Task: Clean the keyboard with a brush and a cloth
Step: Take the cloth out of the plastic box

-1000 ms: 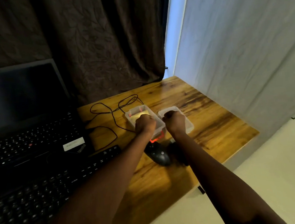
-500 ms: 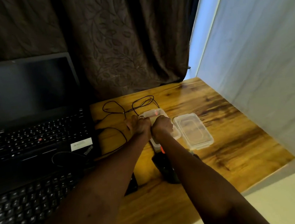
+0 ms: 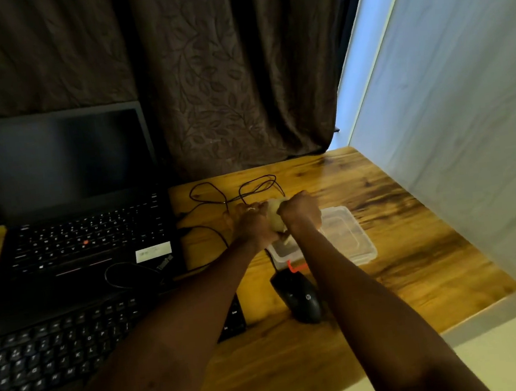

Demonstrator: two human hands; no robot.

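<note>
The dark curtain (image 3: 222, 87) with a leaf pattern filled the back and a pale wall (image 3: 449, 109) closed the right side; the frame edges cut both. The wooden surface (image 3: 400, 243) ran from the curtain to the near edge. Its left part was covered by the open laptop (image 3: 72, 242), whose screen was black.

In front of the laptop, at the near left of the surface, lay the black keyboard (image 3: 59, 353). Its left end went out of the frame, and the left forearm crossed its right end, so only a few keys showed beyond the arm.

The clear plastic container (image 3: 348, 236) stood right of the middle. The right forearm covered its near left corner, and what lay inside was hard to make out. The black mouse (image 3: 298, 296) lay just in front of it, partly behind the same forearm. A thin black cable (image 3: 205, 198) looped behind the hands.

The left hand (image 3: 251, 221) and the right hand (image 3: 300, 211) were closed into fists side by side over the container's far left corner. Both gripped a pale yellowish cloth (image 3: 274, 216) between them, with the fingers turned away from the camera. A small red clip (image 3: 293, 266) showed on the container's near edge.
</note>
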